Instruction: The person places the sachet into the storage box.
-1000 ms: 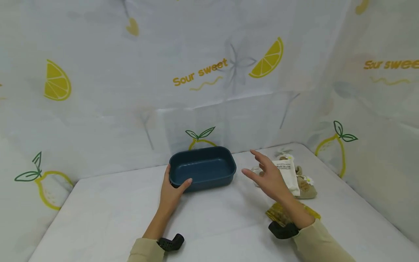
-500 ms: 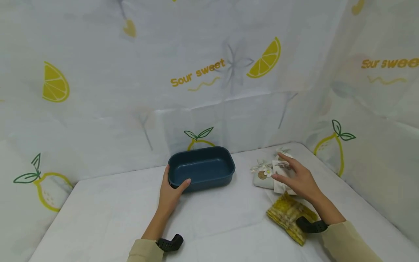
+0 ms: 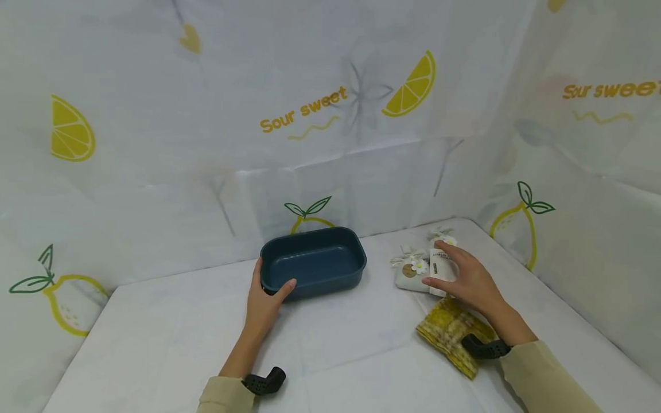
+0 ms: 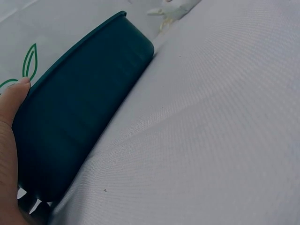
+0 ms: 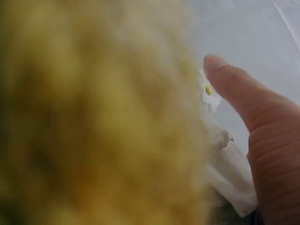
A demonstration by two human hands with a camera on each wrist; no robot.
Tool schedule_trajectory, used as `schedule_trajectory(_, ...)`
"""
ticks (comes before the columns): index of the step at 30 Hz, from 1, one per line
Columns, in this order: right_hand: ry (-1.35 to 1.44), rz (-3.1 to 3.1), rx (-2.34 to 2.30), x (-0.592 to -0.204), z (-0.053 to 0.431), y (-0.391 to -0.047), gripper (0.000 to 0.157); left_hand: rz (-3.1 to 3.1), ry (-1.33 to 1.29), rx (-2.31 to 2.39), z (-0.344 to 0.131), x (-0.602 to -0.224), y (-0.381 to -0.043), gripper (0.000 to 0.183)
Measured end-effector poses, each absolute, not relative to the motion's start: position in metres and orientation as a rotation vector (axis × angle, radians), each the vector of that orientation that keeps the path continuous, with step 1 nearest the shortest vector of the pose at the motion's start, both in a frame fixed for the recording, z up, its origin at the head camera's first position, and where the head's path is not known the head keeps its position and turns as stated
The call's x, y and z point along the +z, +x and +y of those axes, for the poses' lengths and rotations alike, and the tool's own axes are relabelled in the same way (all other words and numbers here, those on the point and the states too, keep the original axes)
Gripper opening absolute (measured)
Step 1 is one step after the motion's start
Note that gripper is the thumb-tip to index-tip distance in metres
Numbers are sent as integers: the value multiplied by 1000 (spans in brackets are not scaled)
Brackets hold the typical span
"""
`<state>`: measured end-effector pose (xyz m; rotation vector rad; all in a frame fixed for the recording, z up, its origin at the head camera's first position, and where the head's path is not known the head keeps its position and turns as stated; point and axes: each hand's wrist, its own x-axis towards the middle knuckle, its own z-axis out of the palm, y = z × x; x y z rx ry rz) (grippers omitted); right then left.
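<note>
A dark blue rectangular bin (image 3: 314,275) stands at the back of the white table. My left hand (image 3: 262,304) grips its left end, thumb on the front wall near the rim and fingers round the side. In the left wrist view the thumb lies against the bin's wall (image 4: 79,103). My right hand (image 3: 472,281) is over a white printed packet (image 3: 441,267), thumb and fingers spread wide about it. Left of the packet lies a pale drawstring sachet (image 3: 410,278) with a white flower. In the right wrist view the thumb reaches past the flower (image 5: 209,93).
A folded yellow plaid cloth (image 3: 451,332) lies under my right wrist and blurs across the right wrist view. Another flowered sachet (image 3: 446,236) sits behind the packet. White lemon-print sheeting (image 3: 155,212) rises behind the table and at its right.
My right hand has moved right from beside the bin to over the packet, uncovering the pale sachet and more of the yellow cloth. The left hand keeps its grip on the bin.
</note>
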<state>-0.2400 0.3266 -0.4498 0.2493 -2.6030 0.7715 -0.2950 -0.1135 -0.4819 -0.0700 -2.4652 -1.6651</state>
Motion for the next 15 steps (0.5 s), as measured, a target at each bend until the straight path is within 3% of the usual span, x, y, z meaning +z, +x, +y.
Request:
schedule_trajectory(8, 279, -2608, 591, -455, 331, -242, 93, -2459, -84, -1657, -114, -481, -295, 103)
schedule_trajectory(15, 226, -2620, 558, -458, 332, -240, 76, -2460, -87, -1657, -114, -482, -295, 102)
